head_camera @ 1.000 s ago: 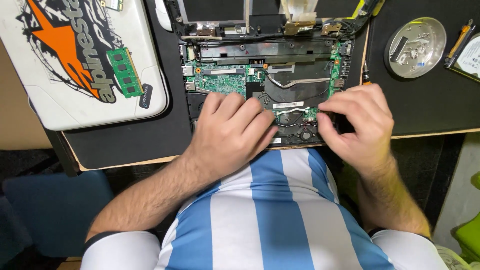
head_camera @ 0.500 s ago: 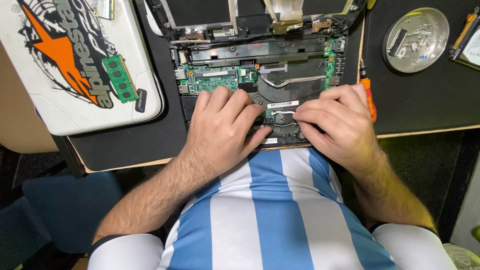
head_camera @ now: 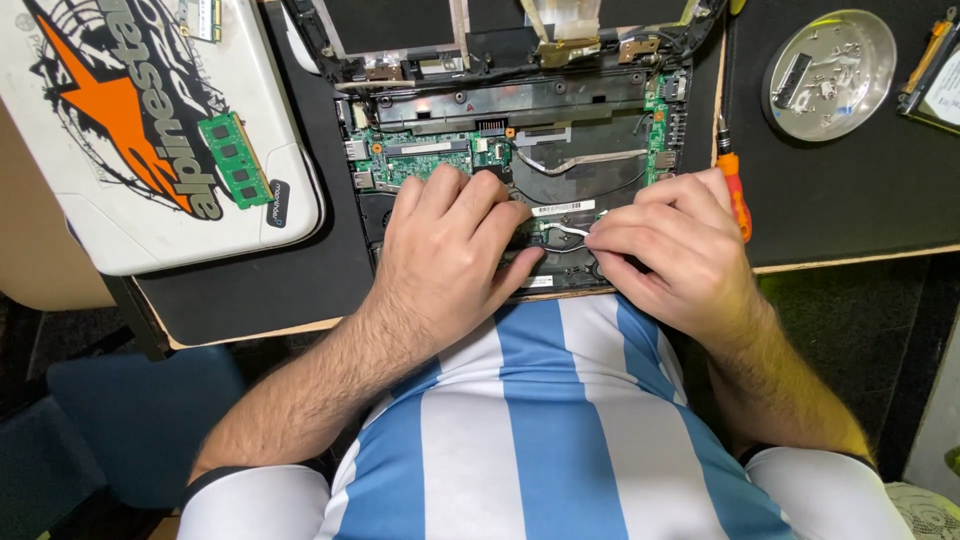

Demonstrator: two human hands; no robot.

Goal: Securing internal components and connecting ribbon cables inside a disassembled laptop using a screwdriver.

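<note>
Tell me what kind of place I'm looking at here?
Most likely a small electronics repair bench or hobby desk. An opened laptop lies on a black mat with its green circuit board bare, a loose memory module rests on a white case, and a round metal dish sits nearby.

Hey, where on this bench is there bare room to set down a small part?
Bare black mat lies between the orange-handled screwdriver and the round metal dish, down to the bench edge. A narrower strip runs between the white case and the opened laptop. The laptop is crowded: left hand and right hand cover it.
</note>
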